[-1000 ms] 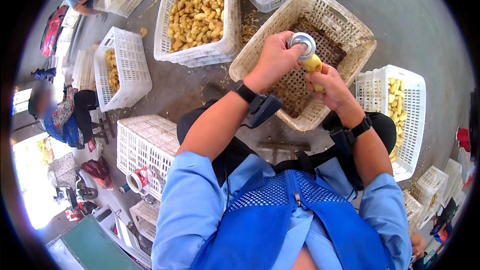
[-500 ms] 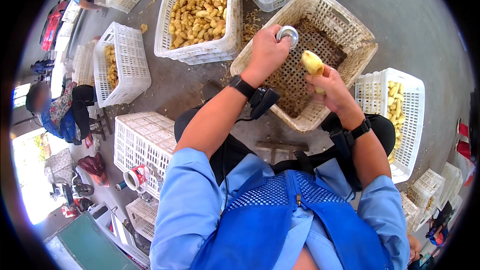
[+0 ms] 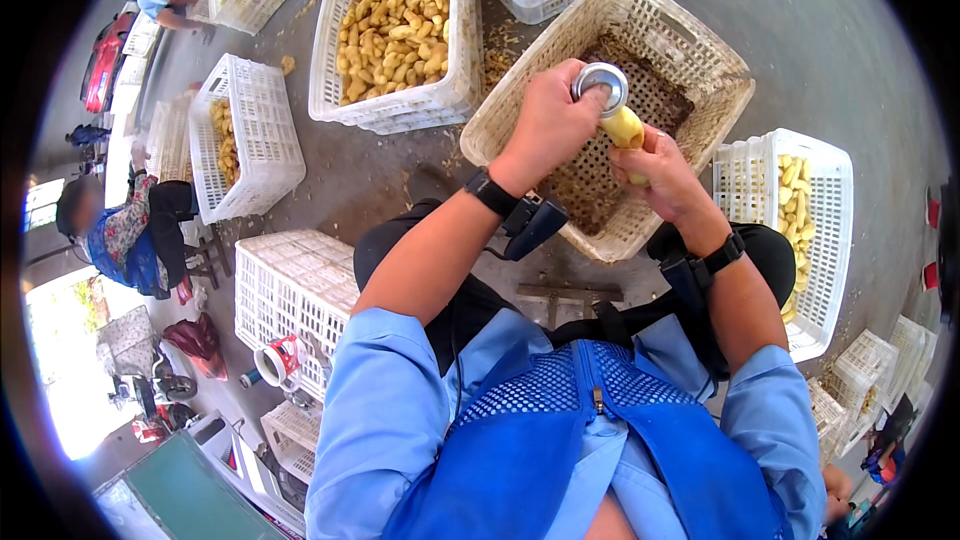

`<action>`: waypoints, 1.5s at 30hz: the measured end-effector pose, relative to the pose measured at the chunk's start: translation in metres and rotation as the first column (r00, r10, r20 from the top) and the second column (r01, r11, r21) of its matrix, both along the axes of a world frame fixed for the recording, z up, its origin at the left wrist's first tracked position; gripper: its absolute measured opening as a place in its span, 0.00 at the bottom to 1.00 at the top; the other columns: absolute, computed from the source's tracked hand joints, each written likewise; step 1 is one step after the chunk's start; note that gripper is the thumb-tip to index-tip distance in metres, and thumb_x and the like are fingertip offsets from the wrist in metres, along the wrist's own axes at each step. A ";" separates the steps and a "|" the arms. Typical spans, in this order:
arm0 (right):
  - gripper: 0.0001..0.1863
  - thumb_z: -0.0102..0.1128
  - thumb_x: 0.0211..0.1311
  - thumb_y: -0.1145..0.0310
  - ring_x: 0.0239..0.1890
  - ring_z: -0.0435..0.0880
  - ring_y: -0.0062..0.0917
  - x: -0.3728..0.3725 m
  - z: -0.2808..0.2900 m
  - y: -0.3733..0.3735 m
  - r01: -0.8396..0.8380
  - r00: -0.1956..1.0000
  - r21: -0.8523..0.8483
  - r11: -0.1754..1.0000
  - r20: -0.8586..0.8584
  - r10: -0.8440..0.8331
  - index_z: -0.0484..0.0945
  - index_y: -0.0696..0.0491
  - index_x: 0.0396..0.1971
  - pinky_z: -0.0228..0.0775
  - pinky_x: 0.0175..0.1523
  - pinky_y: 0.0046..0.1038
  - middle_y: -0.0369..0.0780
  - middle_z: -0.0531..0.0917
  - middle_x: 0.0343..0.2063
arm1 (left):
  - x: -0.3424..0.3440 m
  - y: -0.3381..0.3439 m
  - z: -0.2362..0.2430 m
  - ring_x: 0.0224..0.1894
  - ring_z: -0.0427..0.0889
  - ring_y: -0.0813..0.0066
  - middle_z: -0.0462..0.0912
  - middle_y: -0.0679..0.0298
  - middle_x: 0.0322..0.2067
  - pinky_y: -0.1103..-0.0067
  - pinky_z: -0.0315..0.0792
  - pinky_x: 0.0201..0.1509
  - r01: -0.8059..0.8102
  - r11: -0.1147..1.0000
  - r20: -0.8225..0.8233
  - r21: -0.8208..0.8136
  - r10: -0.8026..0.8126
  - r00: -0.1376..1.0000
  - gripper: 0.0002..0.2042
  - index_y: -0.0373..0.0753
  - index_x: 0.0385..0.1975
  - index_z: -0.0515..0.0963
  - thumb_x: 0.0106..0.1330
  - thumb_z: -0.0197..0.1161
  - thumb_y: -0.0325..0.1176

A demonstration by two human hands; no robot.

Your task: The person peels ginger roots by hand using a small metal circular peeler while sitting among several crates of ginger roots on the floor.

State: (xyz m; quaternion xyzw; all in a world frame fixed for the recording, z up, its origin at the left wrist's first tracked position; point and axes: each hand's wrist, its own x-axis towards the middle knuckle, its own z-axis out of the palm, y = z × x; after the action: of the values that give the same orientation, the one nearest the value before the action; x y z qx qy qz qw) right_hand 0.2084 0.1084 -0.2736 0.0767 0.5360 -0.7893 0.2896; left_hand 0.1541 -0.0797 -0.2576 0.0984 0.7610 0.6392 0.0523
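The left hand (image 3: 560, 122), clasping a round metal tool (image 3: 602, 82), has returned it to the yellow root (image 3: 625, 130) gripped by the right hand (image 3: 665, 172) (closing the recent gap) at one o'clock, over the stained crate (image 3: 715, 70), whose rim borders grey floor (image 3: 840, 70) toward two o'clock.

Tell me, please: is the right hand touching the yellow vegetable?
Touching. The head view shows the right hand closed around the yellow vegetable, with one end sticking out of the grip.
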 end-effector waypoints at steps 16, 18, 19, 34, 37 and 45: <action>0.14 0.62 0.61 0.73 0.27 0.76 0.15 0.001 0.000 0.013 0.012 0.992 -0.157 0.988 0.129 0.008 0.76 0.54 0.47 0.62 0.23 0.18 0.32 0.77 0.28 | -0.008 -0.023 -0.058 0.31 0.82 0.42 0.83 0.46 0.29 0.57 0.74 0.35 -0.148 0.821 -0.252 -0.552 0.005 0.968 0.08 0.35 0.33 0.75 0.66 0.60 0.34; 0.16 0.62 0.61 0.74 0.27 0.76 0.15 -0.001 0.001 0.008 0.016 0.991 -0.170 0.985 0.131 0.006 0.76 0.54 0.49 0.63 0.25 0.18 0.32 0.77 0.27 | -0.006 -0.014 -0.039 0.29 0.82 0.49 0.83 0.48 0.28 0.61 0.75 0.34 -0.125 0.928 -0.194 -0.351 0.059 0.979 0.08 0.34 0.37 0.78 0.65 0.60 0.32; 0.16 0.62 0.61 0.74 0.27 0.76 0.15 0.000 0.000 0.007 0.001 0.994 -0.131 0.991 0.112 0.013 0.76 0.54 0.49 0.64 0.25 0.18 0.31 0.77 0.27 | -0.007 -0.007 -0.033 0.27 0.83 0.54 0.82 0.50 0.25 0.64 0.76 0.33 -0.107 0.966 -0.147 -0.234 0.074 0.986 0.09 0.33 0.39 0.79 0.64 0.61 0.32; 0.16 0.60 0.62 0.72 0.26 0.74 0.14 0.000 -0.001 0.001 -0.053 0.992 -0.070 0.996 0.110 0.061 0.76 0.55 0.50 0.62 0.25 0.18 0.31 0.77 0.28 | -0.006 -0.017 -0.011 0.22 0.78 0.84 0.83 0.64 0.30 0.83 0.76 0.25 -0.062 0.997 0.235 0.049 0.049 0.971 0.09 0.31 0.41 0.80 0.68 0.63 0.31; 0.17 0.59 0.62 0.70 0.27 0.74 0.15 0.000 0.000 0.000 -0.011 0.983 -0.220 0.975 0.179 0.051 0.76 0.54 0.51 0.62 0.25 0.17 0.31 0.77 0.29 | -0.008 -0.016 -0.009 0.22 0.79 0.83 0.83 0.65 0.28 0.83 0.75 0.24 -0.135 0.987 0.230 0.083 0.113 0.967 0.09 0.31 0.42 0.79 0.69 0.63 0.31; 0.21 0.55 0.64 0.67 0.28 0.72 0.15 -0.003 -0.002 0.009 0.041 0.933 -0.472 0.881 0.333 0.135 0.72 0.58 0.56 0.63 0.24 0.15 0.32 0.74 0.28 | -0.009 -0.030 -0.033 0.21 0.79 0.83 0.83 0.65 0.28 0.83 0.74 0.25 -0.084 0.989 0.258 -0.122 0.113 0.959 0.08 0.32 0.39 0.80 0.67 0.61 0.30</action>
State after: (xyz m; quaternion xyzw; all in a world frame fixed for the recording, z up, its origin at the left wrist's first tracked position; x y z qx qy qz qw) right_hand 0.2056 0.1172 -0.2757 0.1324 0.2684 -0.8611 0.4110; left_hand 0.1446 -0.1098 -0.2905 -0.0289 0.7851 0.6056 0.1268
